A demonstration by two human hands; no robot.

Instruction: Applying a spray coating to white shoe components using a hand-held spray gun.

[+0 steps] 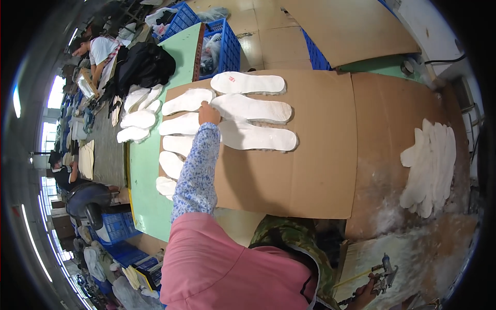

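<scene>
White fleecy insoles lie in two columns on a cardboard sheet (320,170). My left hand (209,114) reaches in over them, its fingers closed at the end of an insole (253,109) in the right column. Those fingertips also meet the tip of a left-column insole (187,101). Above sits another insole (248,82) with a small red mark; below lies a further one (261,137). My forearm covers parts of several left-column insoles. At the lower right, away from the sheet, my right hand (366,292) grips a metal spray gun (384,275) with a yellow hose.
A stack of white insoles (430,168) rests on the right. On the green table (147,194), more insoles (138,120) and black cloth (144,64) lie at the left. Blue crates (230,51) stand beyond. Two people (106,50) work at the far left.
</scene>
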